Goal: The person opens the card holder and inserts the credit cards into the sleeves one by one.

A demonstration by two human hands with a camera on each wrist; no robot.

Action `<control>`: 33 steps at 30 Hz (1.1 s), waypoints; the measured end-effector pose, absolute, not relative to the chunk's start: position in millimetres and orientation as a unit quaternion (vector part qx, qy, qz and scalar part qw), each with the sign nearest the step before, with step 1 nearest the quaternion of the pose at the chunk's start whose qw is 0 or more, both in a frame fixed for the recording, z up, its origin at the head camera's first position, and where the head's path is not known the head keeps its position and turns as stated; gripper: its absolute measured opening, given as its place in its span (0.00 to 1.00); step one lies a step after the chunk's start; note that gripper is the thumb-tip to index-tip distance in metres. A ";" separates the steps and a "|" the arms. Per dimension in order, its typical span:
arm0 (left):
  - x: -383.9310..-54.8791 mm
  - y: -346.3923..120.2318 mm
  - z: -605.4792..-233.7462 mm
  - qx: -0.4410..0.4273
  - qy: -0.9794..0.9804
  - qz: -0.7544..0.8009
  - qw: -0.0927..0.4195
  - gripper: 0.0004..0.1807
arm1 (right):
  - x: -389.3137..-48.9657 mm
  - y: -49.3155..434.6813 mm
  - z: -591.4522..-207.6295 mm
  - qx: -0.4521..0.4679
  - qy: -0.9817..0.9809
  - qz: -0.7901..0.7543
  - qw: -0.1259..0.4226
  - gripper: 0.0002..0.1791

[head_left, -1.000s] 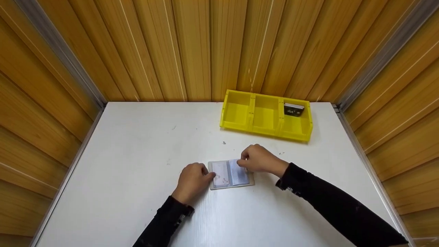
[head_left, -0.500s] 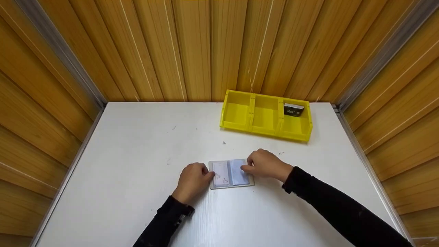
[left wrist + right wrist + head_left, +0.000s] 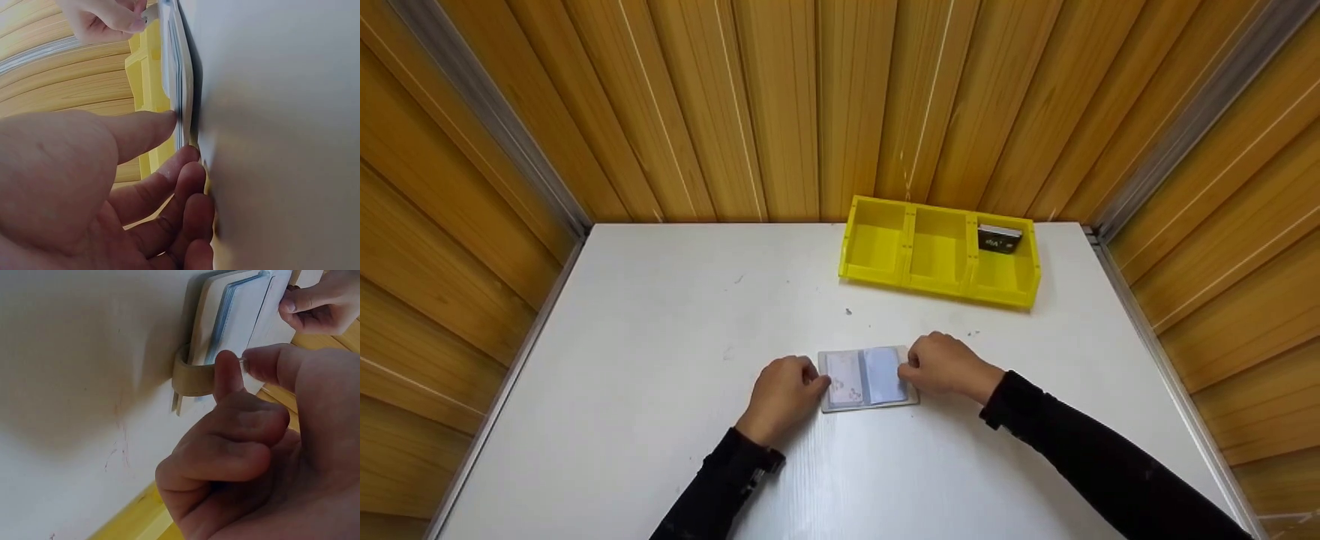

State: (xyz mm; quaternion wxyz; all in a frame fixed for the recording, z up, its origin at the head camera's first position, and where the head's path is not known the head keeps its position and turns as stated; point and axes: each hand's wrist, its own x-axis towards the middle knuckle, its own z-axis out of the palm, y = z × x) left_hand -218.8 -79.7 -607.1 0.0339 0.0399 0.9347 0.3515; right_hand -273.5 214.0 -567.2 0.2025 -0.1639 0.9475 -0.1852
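Observation:
A card holder [image 3: 864, 379] lies spread open on the white table, its clear sleeves showing a pale flowered card on the left and a bluish sleeve on the right. My left hand [image 3: 781, 397] pinches its left edge; in the left wrist view the thumb rests on the stacked sleeves and the index finger touches the cover's edge. At the right side, my right hand [image 3: 950, 367] pinches the tip of a beige closure strap [image 3: 193, 379] between thumb and index finger. That strap bends up from the cover in the right wrist view. The fingertips hide its end.
A yellow three-compartment bin [image 3: 936, 289] stands at the back right of the table. Black cards with white lettering [image 3: 999, 239] lean in its right compartment. Wood-patterned panels [image 3: 780, 112] with grey metal corner posts enclose the back and sides.
My right hand has moved right and slightly nearer, off the right-hand sleeve to the holder's right edge, where it now pinches the strap. The left hand keeps its place.

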 end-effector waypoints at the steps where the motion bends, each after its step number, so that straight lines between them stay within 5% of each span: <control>1: -219.0 -80.0 -606.8 0.040 0.934 0.352 0.035 0.14 | -274.1 215.9 -565.7 -0.167 0.947 -0.187 0.201 0.24; 20: -223.2 -88.7 -604.3 0.063 0.939 0.339 0.007 0.13 | -281.7 255.2 -514.1 -0.171 0.947 -0.183 0.203 0.28; 33: -224.3 -88.4 -604.2 0.057 0.939 0.339 0.001 0.11 | -277.1 209.9 -483.0 -0.218 0.929 -0.225 0.198 0.26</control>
